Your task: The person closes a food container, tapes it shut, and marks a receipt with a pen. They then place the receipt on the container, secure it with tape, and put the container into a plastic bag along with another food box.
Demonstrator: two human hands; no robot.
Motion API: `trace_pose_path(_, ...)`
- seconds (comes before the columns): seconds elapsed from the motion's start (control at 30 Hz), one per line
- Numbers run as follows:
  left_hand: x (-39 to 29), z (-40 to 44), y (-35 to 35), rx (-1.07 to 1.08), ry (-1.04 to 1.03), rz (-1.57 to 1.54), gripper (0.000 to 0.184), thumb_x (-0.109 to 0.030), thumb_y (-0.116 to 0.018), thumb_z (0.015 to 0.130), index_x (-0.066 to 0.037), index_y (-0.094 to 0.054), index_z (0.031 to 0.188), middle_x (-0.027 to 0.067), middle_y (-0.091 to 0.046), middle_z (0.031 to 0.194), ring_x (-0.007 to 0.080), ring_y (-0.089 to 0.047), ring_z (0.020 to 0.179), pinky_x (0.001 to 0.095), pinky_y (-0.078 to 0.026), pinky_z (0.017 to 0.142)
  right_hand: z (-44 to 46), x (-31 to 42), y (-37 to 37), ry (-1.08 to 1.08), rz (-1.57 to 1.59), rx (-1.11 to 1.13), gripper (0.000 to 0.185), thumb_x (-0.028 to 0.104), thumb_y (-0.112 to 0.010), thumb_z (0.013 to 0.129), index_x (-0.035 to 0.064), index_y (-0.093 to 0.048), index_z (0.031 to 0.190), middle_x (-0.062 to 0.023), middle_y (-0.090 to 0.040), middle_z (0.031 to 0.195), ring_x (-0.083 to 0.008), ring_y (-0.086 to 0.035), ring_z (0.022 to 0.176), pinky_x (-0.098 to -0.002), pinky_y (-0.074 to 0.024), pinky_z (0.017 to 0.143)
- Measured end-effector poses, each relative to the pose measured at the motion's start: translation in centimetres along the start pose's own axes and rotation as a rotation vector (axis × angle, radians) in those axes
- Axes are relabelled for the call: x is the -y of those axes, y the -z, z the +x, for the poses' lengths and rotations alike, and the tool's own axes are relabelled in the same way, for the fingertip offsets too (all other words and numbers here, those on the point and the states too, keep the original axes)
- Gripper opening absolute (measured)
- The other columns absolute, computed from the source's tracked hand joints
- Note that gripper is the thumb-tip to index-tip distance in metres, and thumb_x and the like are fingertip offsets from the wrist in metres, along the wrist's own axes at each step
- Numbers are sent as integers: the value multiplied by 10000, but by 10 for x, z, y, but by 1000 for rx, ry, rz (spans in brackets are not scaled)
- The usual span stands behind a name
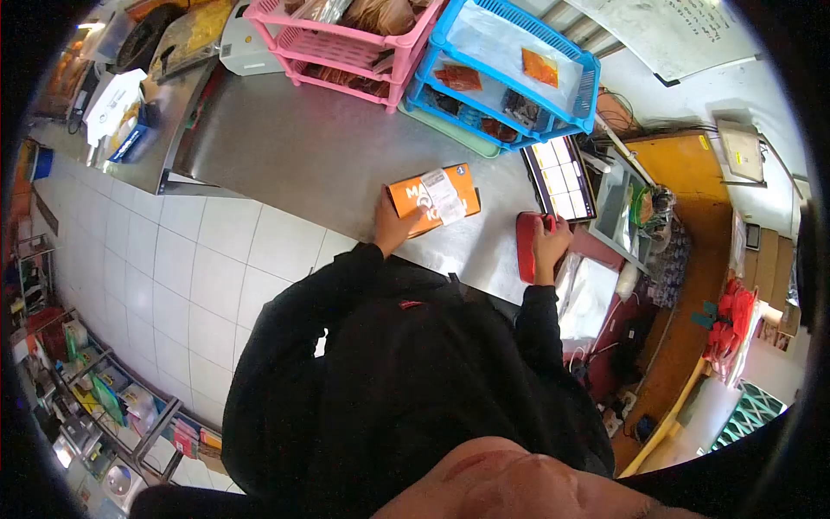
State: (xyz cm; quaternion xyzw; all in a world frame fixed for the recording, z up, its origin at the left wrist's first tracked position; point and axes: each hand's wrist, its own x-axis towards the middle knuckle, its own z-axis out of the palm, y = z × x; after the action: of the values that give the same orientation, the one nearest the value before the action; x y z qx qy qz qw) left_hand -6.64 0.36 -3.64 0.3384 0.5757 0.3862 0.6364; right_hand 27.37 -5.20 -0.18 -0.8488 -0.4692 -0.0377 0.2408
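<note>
An orange box (406, 197) with white lettering and a white label stuck on it is on the steel counter (294, 147). My left hand (393, 223) grips its left end, the fingers partly hidden behind it. To the right, my right hand (550, 242) is closed on the upper part of a red object (526, 251), possibly a stapler or tape dispenser, standing on the counter. Just above that hand lies a tablet (560, 177) with a lit screen.
Pink stacked trays (346, 43) and blue stacked trays (519, 69) holding packets stand at the counter's back. White sheets or bags (588, 298) lie at the right. A white and blue box (130, 143) is on the left counter.
</note>
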Motion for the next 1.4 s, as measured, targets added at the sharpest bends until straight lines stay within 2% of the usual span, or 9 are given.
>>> trace_pose_path(0.33,90,-7,-93,-29,-68,507,1156,-559,-739,628,81,-141,1384,298,-320,1326,433,-304,1240,490,-260,1039,13,-55,-16,-46,342,187,291,145,-615,821,53,-636,1096,-176,-642,956,-300,-614,857,-342,-470,776)
trace_pose_path(0.5,55,-15,-71,412,50,624,1036,-593,-620,749,113,-188,1372,327,-284,1375,403,-300,1300,432,-245,1077,23,-52,-17,126,241,87,183,125,-612,823,33,-675,968,-173,-641,940,-274,-620,822,-366,-475,737)
trace_pose_path(0.63,45,1,3,349,173,350,755,-508,-622,797,-43,-387,1344,208,-474,1270,321,-529,1075,370,-450,893,26,-66,-36,39,516,225,226,54,-576,749,2,-673,946,-164,-651,905,-270,-622,868,-339,-479,804)
trace_pose_path(0.67,59,9,34,360,-290,516,535,-390,-608,850,-113,-467,1284,105,-573,1112,213,-574,891,309,-490,688,26,-56,-25,132,412,199,246,55,-568,749,-11,-663,966,-164,-649,916,-268,-618,885,-342,-476,819)
trace_pose_path(0.73,11,-8,79,92,148,-3,365,-279,-575,884,-140,-507,1214,35,-591,999,143,-561,788,279,-458,593,23,-59,-30,54,429,218,260,57,-574,758,-27,-649,992,-162,-645,958,-269,-619,892,-348,-478,827)
trace_pose_path(1.03,-28,19,324,-617,107,-385,332,-400,-562,863,-147,-530,1075,13,-602,887,139,-567,730,329,-427,613,21,4,-1,-66,12,147,227,121,-511,854,-10,-568,1030,-167,-636,953,-277,-611,785,-376,-486,755)
trace_pose_path(1.1,-53,43,380,-781,-68,-337,312,-379,-560,875,-121,-542,1049,19,-596,826,131,-563,695,325,-427,598,22,0,-17,-345,714,-189,248,185,-438,930,42,-528,1112,-180,-633,1027,-322,-627,911,-405,-508,737)
trace_pose_path(1.23,-106,107,520,-1270,-484,230,400,-388,-559,871,-29,-527,1043,123,-606,869,296,-589,771,405,-465,673,14,87,-3,15,458,-524,212,115,-425,949,-5,-517,1097,-178,-623,1019,-296,-629,900,-365,-505,752)
trace_pose_path(1.4,-153,172,599,-1359,-11,740,508,-422,-556,854,5,-495,1122,232,-519,1139,408,-512,1032,475,-449,826,-12,216,-10,164,109,-507,229,143,-513,933,-39,-550,1065,-163,-633,970,-272,-647,834,-353,-522,703)
